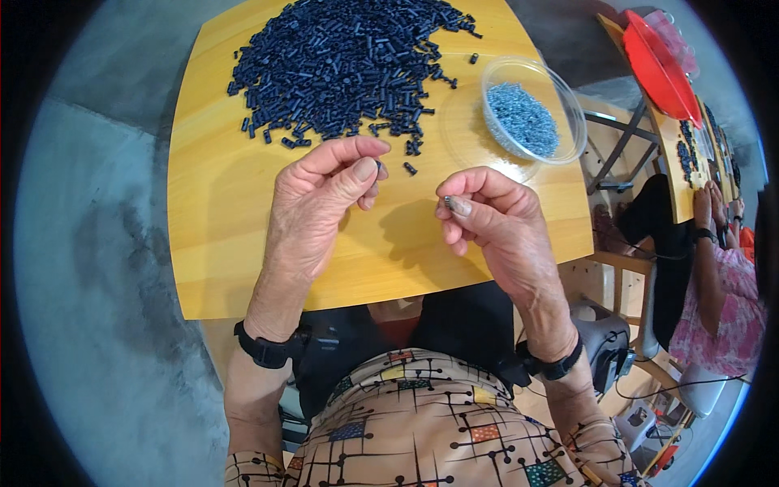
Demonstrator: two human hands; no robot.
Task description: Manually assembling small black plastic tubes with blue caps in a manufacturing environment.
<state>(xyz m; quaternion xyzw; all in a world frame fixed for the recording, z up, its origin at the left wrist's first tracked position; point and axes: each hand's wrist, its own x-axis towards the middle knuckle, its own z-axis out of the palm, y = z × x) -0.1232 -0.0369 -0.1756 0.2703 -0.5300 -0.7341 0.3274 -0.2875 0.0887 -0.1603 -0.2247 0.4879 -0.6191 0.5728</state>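
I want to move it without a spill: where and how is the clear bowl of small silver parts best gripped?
Grip the clear bowl by its bare rim on the near right side, coming from above. It is shallow and open, the silver parts lie low inside, and the dark tubes crowd its left.

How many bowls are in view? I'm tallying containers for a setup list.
2. A clear bowl of small grey parts stands right of the dark pile; a red bowl sits tilted on the neighbouring table. Others may be hidden.
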